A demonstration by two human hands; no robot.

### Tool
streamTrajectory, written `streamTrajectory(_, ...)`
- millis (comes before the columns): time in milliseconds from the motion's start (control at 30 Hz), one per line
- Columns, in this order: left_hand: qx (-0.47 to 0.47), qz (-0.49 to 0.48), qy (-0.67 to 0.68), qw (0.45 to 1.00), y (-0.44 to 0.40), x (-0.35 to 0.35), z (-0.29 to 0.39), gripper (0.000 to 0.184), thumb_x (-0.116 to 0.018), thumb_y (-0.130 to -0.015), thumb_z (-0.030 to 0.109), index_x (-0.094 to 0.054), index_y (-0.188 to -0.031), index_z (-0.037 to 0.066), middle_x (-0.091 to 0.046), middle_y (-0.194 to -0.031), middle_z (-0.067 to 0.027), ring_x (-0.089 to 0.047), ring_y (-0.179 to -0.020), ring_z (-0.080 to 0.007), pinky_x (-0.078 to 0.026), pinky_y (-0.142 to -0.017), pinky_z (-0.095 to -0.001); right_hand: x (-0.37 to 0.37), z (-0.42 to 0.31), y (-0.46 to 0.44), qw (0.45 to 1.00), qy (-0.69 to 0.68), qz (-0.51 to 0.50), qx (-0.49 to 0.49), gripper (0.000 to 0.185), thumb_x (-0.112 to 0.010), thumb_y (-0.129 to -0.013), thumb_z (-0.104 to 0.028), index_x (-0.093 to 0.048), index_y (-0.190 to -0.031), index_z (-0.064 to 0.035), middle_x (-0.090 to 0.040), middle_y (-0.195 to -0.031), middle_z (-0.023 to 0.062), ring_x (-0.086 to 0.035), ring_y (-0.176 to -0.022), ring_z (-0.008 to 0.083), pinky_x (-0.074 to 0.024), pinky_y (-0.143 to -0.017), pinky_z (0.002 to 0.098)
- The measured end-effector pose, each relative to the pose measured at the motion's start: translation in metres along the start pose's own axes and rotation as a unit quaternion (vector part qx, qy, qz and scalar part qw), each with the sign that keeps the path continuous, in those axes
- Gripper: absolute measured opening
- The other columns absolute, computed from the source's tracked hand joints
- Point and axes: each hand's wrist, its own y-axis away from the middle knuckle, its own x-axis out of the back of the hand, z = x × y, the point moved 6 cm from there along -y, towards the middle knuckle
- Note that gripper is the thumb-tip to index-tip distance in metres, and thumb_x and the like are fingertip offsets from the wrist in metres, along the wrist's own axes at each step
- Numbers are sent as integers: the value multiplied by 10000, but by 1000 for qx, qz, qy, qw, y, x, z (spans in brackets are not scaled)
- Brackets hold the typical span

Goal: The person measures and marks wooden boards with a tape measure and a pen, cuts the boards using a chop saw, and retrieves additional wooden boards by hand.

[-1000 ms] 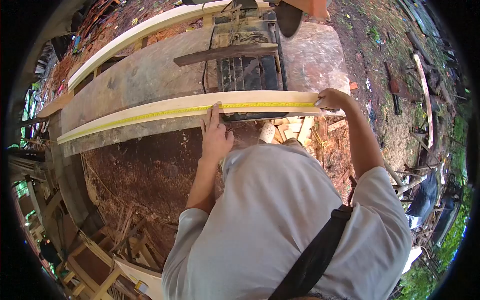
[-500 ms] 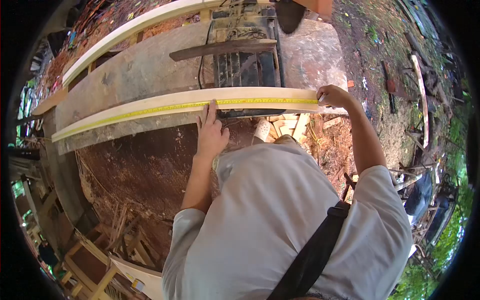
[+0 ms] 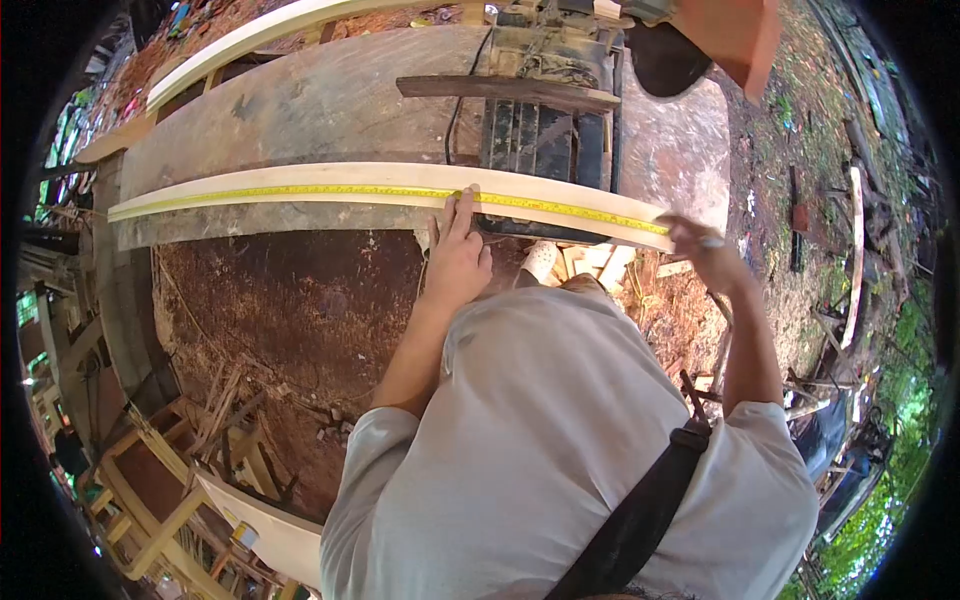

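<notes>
A long pale wooden board point(image 3: 330, 177) lies across the work table, and a yellow tape measure point(image 3: 330, 190) runs along its face from the far left end. My left hand point(image 3: 461, 262) rests at the board's near edge, its extended fingertips pressing on the tape just left of the black slatted machine part. At the right end of the board my right hand point(image 3: 708, 258) is closed round the end of the tape measure, slightly blurred. A small whitish thing shows by its fingers; what it is I cannot make out.
The board lies over a worn table top point(image 3: 330, 100) and a dusty machine point(image 3: 545, 130) with a dark wood strip point(image 3: 510, 92) on it. An orange and dark object point(image 3: 725, 40) hangs close at the upper right. Wood offcuts point(image 3: 590, 262) lie below the table edge.
The view has turned, so the table and machine sit farther right. The board's right end now slopes lower in view. My left fingers stay on the tape; my right hand stays at its right end.
</notes>
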Motion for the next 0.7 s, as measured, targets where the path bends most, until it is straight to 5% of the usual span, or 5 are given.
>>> streamTrajectory(67, -4, 1, -5, 1000, 0, 0, -1, 182, -631, -800, 112, -622, -742, -60, -223, -1609, -190, -231, -1462, -456, -208, -1117, -713, -48, -9, -7, 990, -85, -110, 35, 338, -528, -1023, -279, -637, -1235, -39, -687, -1041, 72, -603, -891, 166, -510, -846, 331)
streamTrajectory(233, -3, 3, 5, 1000, -3, 0, 2, 175, -638, -803, 97, -630, -762, -72, -193, -1623, -177, -212, -1472, -451, -187, -1118, -721, -114, -60, -57, 962, -143, -106, 207, 239, -530, -978, -152, -691, -965, 25, -638, -877, 65, -576, -812, 137, -485, -757, 298)
streamTrajectory(467, 0, 19, 0, 1000, -4, -7, 12, 183, -631, -781, 122, -691, -796, -51, -259, -1596, -205, -265, -1457, -428, -208, -1128, -695, -140, -74, -149, 971, -114, -45, 204, 254, -556, -925, -145, -640, -1107, 12, -632, -908, 59, -575, -826, 136, -479, -746, 285)
streamTrajectory(533, -1, 18, -2, 1000, -5, -8, 16, 190, -636, -777, 132, -697, -802, -47, -272, -1589, -212, -278, -1450, -427, -204, -1132, -688, -146, -77, -158, 942, -275, -43, 188, 241, -551, -915, -151, -637, -1076, 7, -639, -910, 57, -581, -838, 139, -483, -758, 288)
streamTrajectory(700, -29, 10, 5, 1000, -8, -5, 26, 218, -651, -775, 179, -715, -792, -29, -350, -1535, -257, -317, -1427, -422, -193, -1150, -654, -142, -75, -161, 951, -171, 51, 252, 167, -596, -871, -123, -656, -956, 8, -665, -893, 82, -602, -794, 151, -494, -717, 312)
